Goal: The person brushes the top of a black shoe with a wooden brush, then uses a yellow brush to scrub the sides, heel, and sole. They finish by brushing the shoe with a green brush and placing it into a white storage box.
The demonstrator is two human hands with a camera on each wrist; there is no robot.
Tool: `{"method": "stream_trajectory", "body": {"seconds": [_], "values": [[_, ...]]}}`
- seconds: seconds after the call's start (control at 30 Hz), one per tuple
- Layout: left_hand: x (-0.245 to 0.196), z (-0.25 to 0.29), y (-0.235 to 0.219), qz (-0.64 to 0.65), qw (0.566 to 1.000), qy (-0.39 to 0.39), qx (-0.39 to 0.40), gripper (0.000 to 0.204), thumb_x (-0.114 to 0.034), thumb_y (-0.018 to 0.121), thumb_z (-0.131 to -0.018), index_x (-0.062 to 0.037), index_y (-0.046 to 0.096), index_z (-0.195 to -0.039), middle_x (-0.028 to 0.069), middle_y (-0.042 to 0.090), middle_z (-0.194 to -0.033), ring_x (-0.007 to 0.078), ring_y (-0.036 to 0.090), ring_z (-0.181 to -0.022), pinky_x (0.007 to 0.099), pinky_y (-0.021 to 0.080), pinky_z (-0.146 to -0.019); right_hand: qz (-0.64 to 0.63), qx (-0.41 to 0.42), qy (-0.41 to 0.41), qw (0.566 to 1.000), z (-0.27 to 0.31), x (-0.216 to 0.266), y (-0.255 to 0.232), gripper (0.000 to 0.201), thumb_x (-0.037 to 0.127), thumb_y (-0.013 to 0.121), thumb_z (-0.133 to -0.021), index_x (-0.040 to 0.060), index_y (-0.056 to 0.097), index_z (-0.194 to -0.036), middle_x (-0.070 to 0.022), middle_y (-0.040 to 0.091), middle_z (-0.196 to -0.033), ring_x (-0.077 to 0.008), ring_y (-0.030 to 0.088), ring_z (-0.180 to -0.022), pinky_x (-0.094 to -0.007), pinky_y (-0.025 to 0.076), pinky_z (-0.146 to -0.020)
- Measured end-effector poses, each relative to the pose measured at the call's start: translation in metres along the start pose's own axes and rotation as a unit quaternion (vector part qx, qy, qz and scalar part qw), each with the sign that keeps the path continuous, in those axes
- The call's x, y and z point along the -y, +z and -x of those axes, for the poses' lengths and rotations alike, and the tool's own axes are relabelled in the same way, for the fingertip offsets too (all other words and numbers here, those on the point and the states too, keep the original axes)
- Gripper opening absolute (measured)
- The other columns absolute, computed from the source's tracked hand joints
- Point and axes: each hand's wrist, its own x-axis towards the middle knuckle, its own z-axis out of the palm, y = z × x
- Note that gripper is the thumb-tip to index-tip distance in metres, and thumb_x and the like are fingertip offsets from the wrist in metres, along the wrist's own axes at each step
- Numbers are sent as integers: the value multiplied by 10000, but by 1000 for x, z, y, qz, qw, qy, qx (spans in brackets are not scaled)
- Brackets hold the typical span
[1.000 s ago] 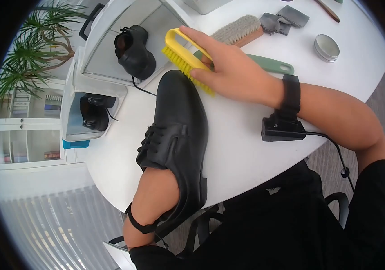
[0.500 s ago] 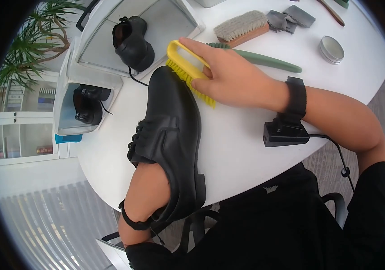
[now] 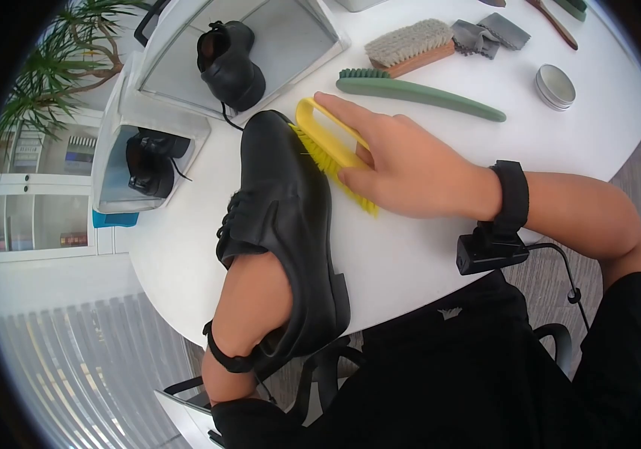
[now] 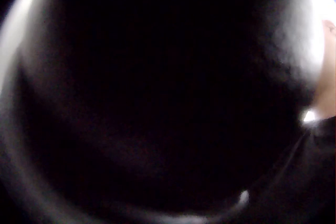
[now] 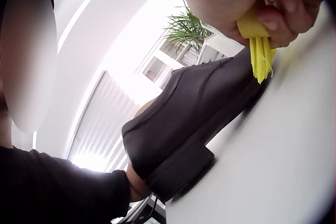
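A black lace-up leather shoe (image 3: 283, 187) fits over my left hand (image 3: 254, 299), whose fingers are hidden inside it. The left wrist view is nearly all dark. My right hand (image 3: 418, 168) grips a yellow scrub brush (image 3: 328, 146) by its loop handle, thumb along the near side. Yellow bristles (image 5: 260, 61) meet the side of the shoe near the toe. In the right wrist view, the shoe's heel (image 5: 181, 174) stands close over the white table, and curled fingers (image 5: 283, 19) wrap the brush.
Beyond the right hand lie a green long-handled brush (image 3: 421, 95), a wooden horsehair brush (image 3: 410, 46), grey cloths (image 3: 489, 36) and a round tin (image 3: 555, 87). Two clear-fronted boxes at the left hold black shoes (image 3: 232, 66). A brown handle (image 3: 553, 24) lies at the far edge.
My right hand and the yellow brush have moved toward me and right along the shoe's side, uncovering more of the green brush. The shoe has shifted slightly left.
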Motion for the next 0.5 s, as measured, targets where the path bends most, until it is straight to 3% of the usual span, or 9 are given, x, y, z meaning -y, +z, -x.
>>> {"method": "stream_trajectory", "body": {"seconds": [0.23, 0.37, 0.5], "values": [[-3, -4, -2, -13, 999, 32, -43, 424, -113, 629, -869, 39, 629, -1264, 283, 660, -1205, 469, 599, -1134, 482, 463, -1041, -9, -8, 0, 1000, 8, 1, 9, 782, 126, 619, -847, -68, 313, -1540, -290, 690, -796, -414, 709, -766, -443, 569, -758], [2, -2, 3, -2, 997, 31, -64, 399, -111, 622, -870, 41, 635, -1238, 284, 667, -1166, 476, 602, -1103, 490, 470, -1017, -55, -24, 31, 998, 20, 0, 22, 801, 148, 623, -870, -70, 271, -1555, -283, 687, -775, -399, 707, -739, -431, 561, -730], [2, -7, 4, -1, 992, 78, -94, 355, -106, 617, -866, 45, 646, -1185, 283, 674, -1116, 469, 617, -1057, 484, 490, -969, -65, -19, 61, 996, 33, 9, 26, 814, 160, 625, -878, -70, 251, -1564, -273, 688, -766, -385, 704, -723, -420, 559, -725]]}}
